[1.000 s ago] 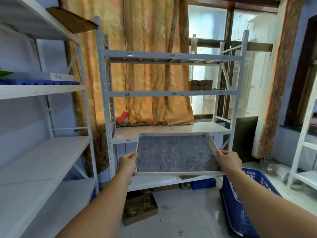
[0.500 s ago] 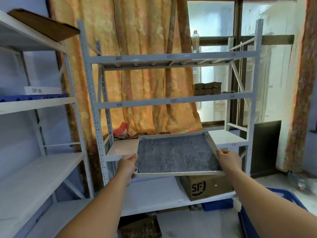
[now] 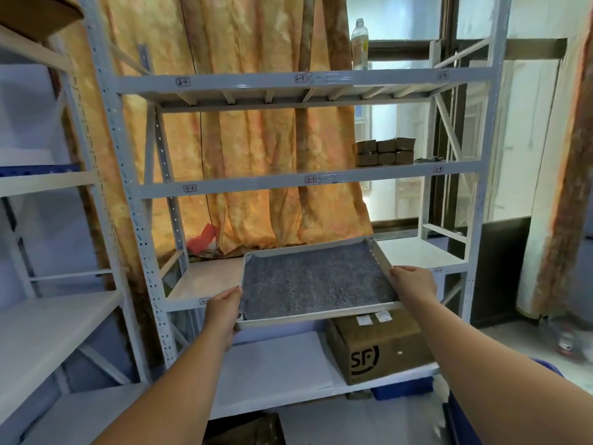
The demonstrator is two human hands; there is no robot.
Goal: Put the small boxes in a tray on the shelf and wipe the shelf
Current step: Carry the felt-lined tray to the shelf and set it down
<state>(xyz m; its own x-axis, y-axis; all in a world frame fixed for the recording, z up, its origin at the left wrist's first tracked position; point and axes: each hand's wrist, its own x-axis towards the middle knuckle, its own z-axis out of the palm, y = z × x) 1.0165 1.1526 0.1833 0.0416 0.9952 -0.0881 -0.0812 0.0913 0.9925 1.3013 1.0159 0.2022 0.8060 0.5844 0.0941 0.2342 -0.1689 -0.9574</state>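
Between the left hand (image 3: 224, 311) and right hand (image 3: 414, 282), the tray (image 3: 316, 316) is clamped by its side rims; tipping could be caused by uneven lifting.

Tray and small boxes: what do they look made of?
Tray: pale rim, likely plastic or painted metal, matte; its floor carries a grey speckled fuzzy liner, felt or carpet by its texture. Small boxes on the upper shelf: dull brown, probably cardboard, too far away to confirm.
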